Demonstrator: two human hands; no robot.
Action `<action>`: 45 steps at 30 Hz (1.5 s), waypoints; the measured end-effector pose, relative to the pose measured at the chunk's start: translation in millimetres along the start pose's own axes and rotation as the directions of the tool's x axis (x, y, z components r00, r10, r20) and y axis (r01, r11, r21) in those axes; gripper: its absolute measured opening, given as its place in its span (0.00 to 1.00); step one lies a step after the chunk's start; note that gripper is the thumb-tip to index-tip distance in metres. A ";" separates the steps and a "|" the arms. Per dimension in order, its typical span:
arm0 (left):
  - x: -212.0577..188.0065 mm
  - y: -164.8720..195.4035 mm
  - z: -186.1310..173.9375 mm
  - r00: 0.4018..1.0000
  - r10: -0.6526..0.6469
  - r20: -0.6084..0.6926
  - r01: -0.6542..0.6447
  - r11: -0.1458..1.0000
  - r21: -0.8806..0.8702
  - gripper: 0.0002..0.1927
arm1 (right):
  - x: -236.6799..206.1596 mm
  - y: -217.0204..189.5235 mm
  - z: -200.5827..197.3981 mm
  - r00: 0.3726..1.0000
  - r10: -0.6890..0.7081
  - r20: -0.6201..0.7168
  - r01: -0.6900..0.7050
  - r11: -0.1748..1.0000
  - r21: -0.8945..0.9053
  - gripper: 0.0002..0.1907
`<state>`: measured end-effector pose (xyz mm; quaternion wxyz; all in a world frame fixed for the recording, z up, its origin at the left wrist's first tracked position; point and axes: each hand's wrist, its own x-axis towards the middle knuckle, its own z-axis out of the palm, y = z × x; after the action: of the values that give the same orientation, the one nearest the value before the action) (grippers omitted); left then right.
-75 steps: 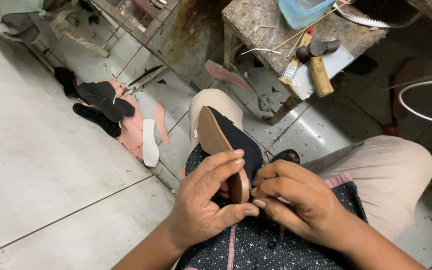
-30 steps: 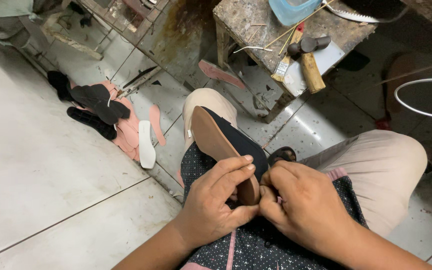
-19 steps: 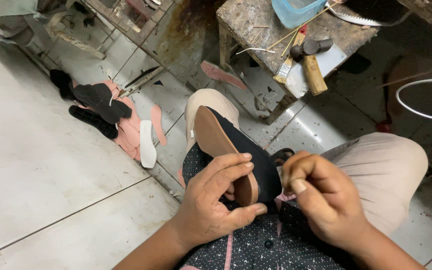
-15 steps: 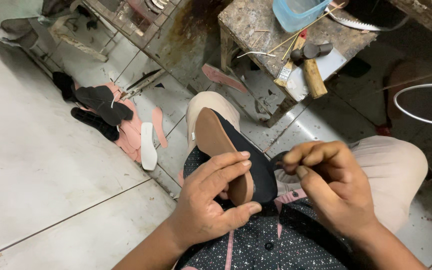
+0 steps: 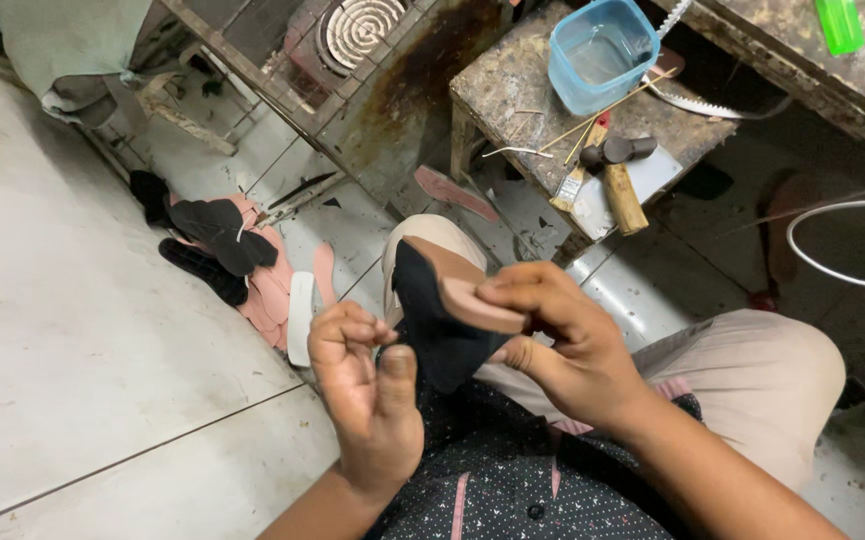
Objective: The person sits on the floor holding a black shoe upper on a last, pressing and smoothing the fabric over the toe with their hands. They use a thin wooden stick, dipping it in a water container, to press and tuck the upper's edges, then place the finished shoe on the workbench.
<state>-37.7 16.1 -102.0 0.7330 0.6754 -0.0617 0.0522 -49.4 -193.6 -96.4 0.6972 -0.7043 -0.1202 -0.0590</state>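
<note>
Between both hands, shoe sole (image 5: 452,300) long axis upper-left to lower-right.

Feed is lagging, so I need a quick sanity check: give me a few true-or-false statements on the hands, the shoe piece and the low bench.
1. The right hand grips the shoe piece, tan sole and black upper. True.
2. The left hand lies flat on the floor. False: it is raised beside the shoe piece, fingers curled.
3. A blue tub sits on the low bench. True.
4. The hammer is in the left hand. False: it lies on the bench.
</note>
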 end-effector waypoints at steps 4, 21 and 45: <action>-3.7 12.3 -0.4 0.975 -0.112 0.194 0.129 0.989 -0.078 0.29 | -1.6 -0.5 8.2 0.980 0.167 -0.107 -0.145 0.972 0.184 0.24; 35.9 79.6 46.3 0.817 -0.234 0.528 0.389 0.898 -0.204 0.09 | -61.0 5.6 -10.9 0.888 0.254 -0.383 -0.218 0.966 0.136 0.20; 32.7 34.8 70.9 0.816 -0.349 0.461 0.525 0.781 -0.339 0.05 | -32.5 17.0 -3.4 0.912 -0.140 -0.386 -0.107 0.827 -0.552 0.17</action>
<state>-12.4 -51.9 -56.8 0.8347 0.4788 -0.0487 -0.2676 -76.2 -199.8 -121.0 0.4676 -0.8483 0.0452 -0.2444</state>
